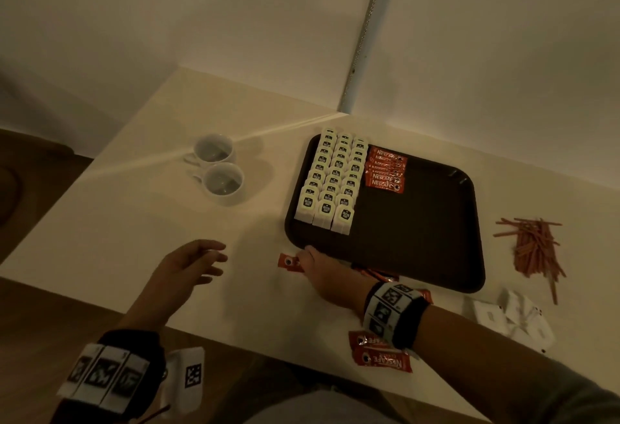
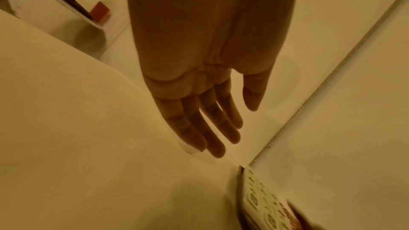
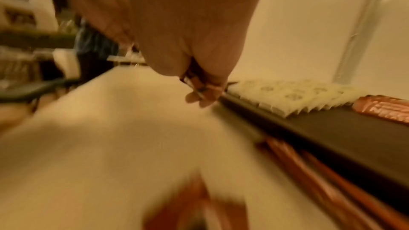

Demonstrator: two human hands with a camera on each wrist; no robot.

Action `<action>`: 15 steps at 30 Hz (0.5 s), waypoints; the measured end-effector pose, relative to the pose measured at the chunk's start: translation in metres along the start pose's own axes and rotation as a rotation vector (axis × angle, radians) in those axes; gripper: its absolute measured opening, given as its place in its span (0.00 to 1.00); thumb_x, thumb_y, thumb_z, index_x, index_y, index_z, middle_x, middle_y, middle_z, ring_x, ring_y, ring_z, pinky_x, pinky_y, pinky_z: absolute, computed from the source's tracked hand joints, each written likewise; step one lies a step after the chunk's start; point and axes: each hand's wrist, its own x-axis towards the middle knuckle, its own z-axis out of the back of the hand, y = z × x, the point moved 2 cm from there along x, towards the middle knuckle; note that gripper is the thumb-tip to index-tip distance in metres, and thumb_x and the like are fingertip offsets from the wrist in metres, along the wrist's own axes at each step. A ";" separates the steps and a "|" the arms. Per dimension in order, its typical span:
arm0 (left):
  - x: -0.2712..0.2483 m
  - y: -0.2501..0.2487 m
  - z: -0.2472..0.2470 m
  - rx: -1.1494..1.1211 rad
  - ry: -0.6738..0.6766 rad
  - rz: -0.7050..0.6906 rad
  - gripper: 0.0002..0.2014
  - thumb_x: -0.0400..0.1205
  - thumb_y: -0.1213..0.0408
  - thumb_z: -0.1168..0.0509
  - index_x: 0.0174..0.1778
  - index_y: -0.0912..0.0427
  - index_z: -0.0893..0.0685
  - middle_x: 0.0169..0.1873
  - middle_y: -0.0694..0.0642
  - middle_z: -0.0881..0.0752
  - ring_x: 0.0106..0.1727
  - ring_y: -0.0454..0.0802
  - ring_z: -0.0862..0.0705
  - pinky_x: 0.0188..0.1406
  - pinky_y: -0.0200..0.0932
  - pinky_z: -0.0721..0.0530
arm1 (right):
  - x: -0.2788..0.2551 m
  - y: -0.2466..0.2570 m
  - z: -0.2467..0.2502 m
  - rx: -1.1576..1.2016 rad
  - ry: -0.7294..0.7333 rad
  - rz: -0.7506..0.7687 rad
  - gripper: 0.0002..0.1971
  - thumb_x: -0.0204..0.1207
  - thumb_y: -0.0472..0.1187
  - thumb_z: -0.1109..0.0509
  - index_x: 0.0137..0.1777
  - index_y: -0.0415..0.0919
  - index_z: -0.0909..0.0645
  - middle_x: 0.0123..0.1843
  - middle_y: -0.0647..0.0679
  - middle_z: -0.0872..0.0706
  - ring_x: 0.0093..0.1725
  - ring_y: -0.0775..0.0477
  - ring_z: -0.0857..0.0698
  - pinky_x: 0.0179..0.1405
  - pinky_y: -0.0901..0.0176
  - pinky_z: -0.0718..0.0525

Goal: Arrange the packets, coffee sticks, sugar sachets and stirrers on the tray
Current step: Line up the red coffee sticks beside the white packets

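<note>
A dark brown tray (image 1: 419, 239) holds three rows of white packets (image 1: 330, 182) on its left side, with a stack of red coffee sticks (image 1: 385, 172) beside them. My right hand (image 1: 303, 257) is at the tray's near left corner, its fingers curled round one red coffee stick (image 1: 287, 262) that lies on the table. The right wrist view shows that stick (image 3: 193, 82) pinched in the fingers (image 3: 208, 97) beside the tray's rim (image 3: 287, 128). My left hand (image 1: 214, 259) hovers open over the table, its fingers (image 2: 212, 120) straight, holding nothing.
Loose coffee sticks (image 1: 382, 353) lie at the table's front edge, and more (image 1: 375, 274) lie along the tray's near rim. To the right are a pile of brown stirrers (image 1: 536, 245) and white sugar sachets (image 1: 513, 319). Two white cups (image 1: 218, 165) stand left of the tray.
</note>
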 end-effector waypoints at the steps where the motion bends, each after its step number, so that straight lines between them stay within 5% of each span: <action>1: 0.005 -0.010 -0.007 -0.012 0.015 -0.023 0.09 0.85 0.65 0.40 0.53 0.55 0.14 0.43 0.50 0.10 0.46 0.52 0.12 0.51 0.47 0.16 | -0.001 0.004 0.012 0.169 -0.045 -0.031 0.19 0.84 0.36 0.43 0.73 0.38 0.37 0.60 0.42 0.22 0.46 0.51 0.19 0.51 0.59 0.18; 3: 0.014 -0.033 -0.026 -0.062 0.068 -0.065 0.09 0.85 0.61 0.40 0.54 0.55 0.15 0.48 0.52 0.10 0.50 0.50 0.11 0.56 0.49 0.16 | -0.001 0.007 0.043 0.460 -0.198 -0.065 0.12 0.86 0.39 0.46 0.66 0.38 0.33 0.46 0.46 0.21 0.37 0.55 0.25 0.36 0.64 0.22; 8: 0.042 -0.091 -0.095 -0.327 0.388 0.010 0.25 0.78 0.43 0.39 0.70 0.47 0.25 0.66 0.50 0.18 0.63 0.49 0.16 0.67 0.56 0.21 | 0.005 0.013 0.113 0.469 -0.550 0.187 0.10 0.84 0.37 0.43 0.60 0.32 0.28 0.49 0.44 0.26 0.44 0.56 0.28 0.44 0.74 0.29; 11: 0.057 -0.117 -0.136 -0.679 0.561 0.060 0.31 0.78 0.39 0.39 0.77 0.47 0.30 0.71 0.53 0.21 0.70 0.50 0.20 0.65 0.55 0.19 | 0.007 0.011 0.136 0.430 -0.555 0.118 0.18 0.83 0.37 0.44 0.72 0.35 0.33 0.59 0.40 0.28 0.55 0.47 0.25 0.59 0.62 0.25; 15: 0.066 -0.140 -0.160 -0.963 0.461 0.120 0.25 0.86 0.48 0.48 0.77 0.56 0.29 0.72 0.59 0.21 0.70 0.49 0.21 0.58 0.42 0.15 | 0.003 -0.001 0.149 0.457 -0.535 -0.020 0.24 0.81 0.36 0.44 0.77 0.38 0.39 0.60 0.44 0.34 0.61 0.43 0.28 0.67 0.45 0.26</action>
